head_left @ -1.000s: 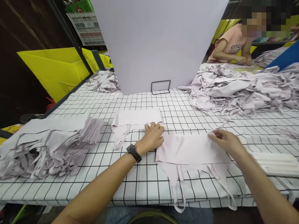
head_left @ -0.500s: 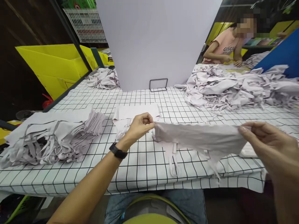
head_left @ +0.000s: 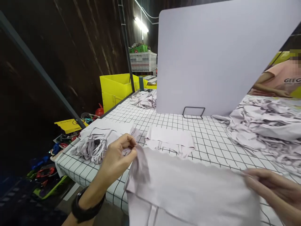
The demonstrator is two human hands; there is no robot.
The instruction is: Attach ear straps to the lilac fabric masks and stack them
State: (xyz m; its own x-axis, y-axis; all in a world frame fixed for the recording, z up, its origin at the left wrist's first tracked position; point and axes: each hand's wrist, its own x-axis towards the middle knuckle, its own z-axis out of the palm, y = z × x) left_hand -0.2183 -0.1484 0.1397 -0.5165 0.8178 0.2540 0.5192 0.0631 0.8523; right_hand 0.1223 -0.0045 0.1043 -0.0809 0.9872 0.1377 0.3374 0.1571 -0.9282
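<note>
Stretched between both hands is a pale lilac-grey strappy top (head_left: 188,185), its upper edge wavy and one strap showing low on the left. My left hand (head_left: 119,157), with a black band on the wrist, pinches its upper left corner. The upper right corner is gripped by my right hand (head_left: 272,188), at the right edge of view. Just beyond the fabric, another top (head_left: 171,138) lies flat on the checked cloth. Left of it, behind my left hand, rests a stack of similar tops (head_left: 98,141), straps towards me. The lower part of the held top is cut off.
A large pale board (head_left: 199,59) stands across the table (head_left: 131,116) by a black wire bracket (head_left: 194,112). Loose garments (head_left: 265,125) heap at the right, before a person in a pink shirt (head_left: 279,78). A yellow bin (head_left: 115,91) stands past the table's left edge.
My view has swung left. The held top has come closer to me and now hangs broader, while both hands keep their hold on its corners.
</note>
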